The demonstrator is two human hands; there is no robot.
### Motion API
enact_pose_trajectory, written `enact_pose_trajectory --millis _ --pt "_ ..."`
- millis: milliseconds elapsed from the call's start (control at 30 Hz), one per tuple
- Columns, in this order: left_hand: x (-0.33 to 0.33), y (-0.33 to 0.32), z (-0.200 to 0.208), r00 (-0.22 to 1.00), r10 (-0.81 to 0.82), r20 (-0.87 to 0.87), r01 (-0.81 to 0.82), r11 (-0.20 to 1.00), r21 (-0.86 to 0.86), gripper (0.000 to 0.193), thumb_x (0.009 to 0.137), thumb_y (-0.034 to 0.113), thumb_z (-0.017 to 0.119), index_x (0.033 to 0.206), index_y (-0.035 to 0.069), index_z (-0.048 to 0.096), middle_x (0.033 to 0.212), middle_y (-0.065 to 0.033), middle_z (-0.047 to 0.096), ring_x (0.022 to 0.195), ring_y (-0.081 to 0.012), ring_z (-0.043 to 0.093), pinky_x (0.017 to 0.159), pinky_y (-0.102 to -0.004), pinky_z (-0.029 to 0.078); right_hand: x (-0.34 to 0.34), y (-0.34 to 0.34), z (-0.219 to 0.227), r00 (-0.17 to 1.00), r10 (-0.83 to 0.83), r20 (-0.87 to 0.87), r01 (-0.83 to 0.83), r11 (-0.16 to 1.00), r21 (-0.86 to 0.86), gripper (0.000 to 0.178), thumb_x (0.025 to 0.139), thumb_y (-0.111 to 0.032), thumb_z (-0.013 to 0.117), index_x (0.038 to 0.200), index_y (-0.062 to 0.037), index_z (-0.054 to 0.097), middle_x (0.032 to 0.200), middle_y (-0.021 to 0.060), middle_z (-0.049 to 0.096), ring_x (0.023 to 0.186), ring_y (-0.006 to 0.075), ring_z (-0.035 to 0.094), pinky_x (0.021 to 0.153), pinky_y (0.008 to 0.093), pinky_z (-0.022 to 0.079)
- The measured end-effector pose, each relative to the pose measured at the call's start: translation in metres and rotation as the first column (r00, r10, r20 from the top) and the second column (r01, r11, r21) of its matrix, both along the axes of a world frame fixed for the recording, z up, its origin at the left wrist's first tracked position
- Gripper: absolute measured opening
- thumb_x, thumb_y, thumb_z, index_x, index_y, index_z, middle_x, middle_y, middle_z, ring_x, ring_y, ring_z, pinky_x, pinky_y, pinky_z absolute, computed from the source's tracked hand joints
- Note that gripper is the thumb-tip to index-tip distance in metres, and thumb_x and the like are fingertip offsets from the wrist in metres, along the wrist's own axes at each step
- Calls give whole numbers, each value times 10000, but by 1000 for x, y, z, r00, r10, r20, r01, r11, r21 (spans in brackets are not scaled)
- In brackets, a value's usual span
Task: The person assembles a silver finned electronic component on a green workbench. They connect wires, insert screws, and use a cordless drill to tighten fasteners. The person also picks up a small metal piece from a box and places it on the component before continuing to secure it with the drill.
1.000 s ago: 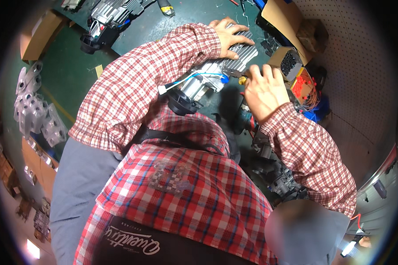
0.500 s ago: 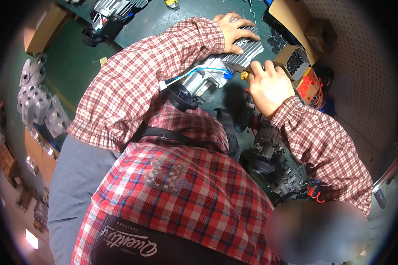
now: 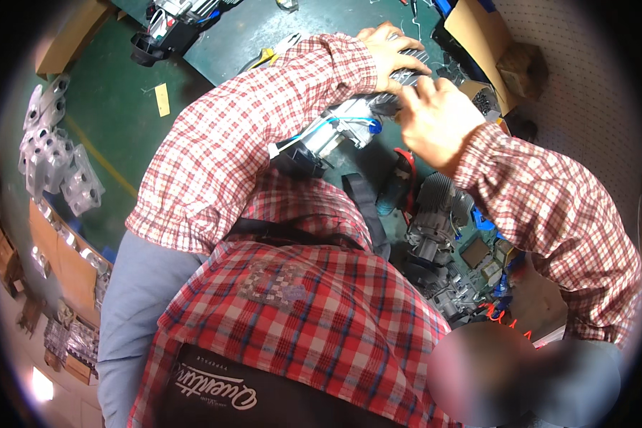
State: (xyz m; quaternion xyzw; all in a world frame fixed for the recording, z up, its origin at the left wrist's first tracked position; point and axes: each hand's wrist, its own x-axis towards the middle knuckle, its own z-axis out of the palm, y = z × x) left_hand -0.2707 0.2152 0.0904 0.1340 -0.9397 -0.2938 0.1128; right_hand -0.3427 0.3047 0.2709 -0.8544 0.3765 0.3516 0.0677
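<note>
A silver motor unit (image 3: 351, 127) with a finned housing lies on the green table in front of me. At its near end is a round black part (image 3: 299, 160); blue and white wires and a blue cap (image 3: 374, 127) run along its side. My left hand (image 3: 394, 57) rests spread over the fins, pressing on the far end. Close beside it, my right hand (image 3: 439, 125) is closed at the housing's right side. Its fingers hide most of the dark-metal, yellow-handled tool seen there a moment earlier; its exact kind cannot be told.
Another motor unit (image 3: 185, 18) sits at the far left. A yellow-and-black tool (image 3: 264, 57) lies beyond my left sleeve. Cardboard boxes (image 3: 478, 39) stand at the right. More finned motors (image 3: 434, 207) and a red-and-dark tool (image 3: 398, 182) lie near my right forearm. Clear plastic trays (image 3: 50, 150) are stacked left.
My right hand has moved up and closer to my left hand, covering the tool's metal end. The view has shifted, bringing the yellow-and-black tool on the table into sight.
</note>
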Motion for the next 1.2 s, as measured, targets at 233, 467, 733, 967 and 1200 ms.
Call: enact_pose_trajectory --millis 233,467,733,967,1200 --pt "6 8 -4 987 150 -60 -152 988 -28 693 687 257 731 1319 420 497 1488 -46 316 1335 -332 323 1090 -536 313 15 -9 -11 999 0 -54 1 1000 16 239 806 -190 564 866 -16 716 950 172 613 928 315 589 708 419 456" --pt "41 28 -26 981 152 -125 -131 978 161 646 817 298 666 1409 299 407 1517 -190 216 1265 -454 397 1063 -509 360 -3 32 -27 982 -96 165 136 958 -254 183 775 -173 561 788 -41 688 877 75 561 890 231 518 767 370 386" --pt "58 -8 -3 996 -78 33 83 986 -146 613 863 329 612 1430 282 385 1538 -144 211 1388 -398 239 1118 -525 259 16 112 -38 46 -865 500 941 205 268 292 799 -198 693 947 38 608 919 174 562 932 360 548 797 464 439" --pt "49 -47 17 790 -591 164 610 732 -303 697 829 513 570 1444 260 360 1565 -58 214 1448 -295 166 1144 -575 133 67 131 -53 -923 -385 -16 129 -348 929 341 912 -253 611 1076 44 581 965 127 613 870 239 605 715 359 519" --pt "36 -59 37 604 -710 362 795 569 -210 1357 355 607 819 1505 220 212 1579 -56 157 1464 -299 80 1149 -602 107 85 109 -45 -944 -255 -209 -78 -444 893 383 968 -323 538 1107 33 554 982 88 609 895 172 615 684 327 579"
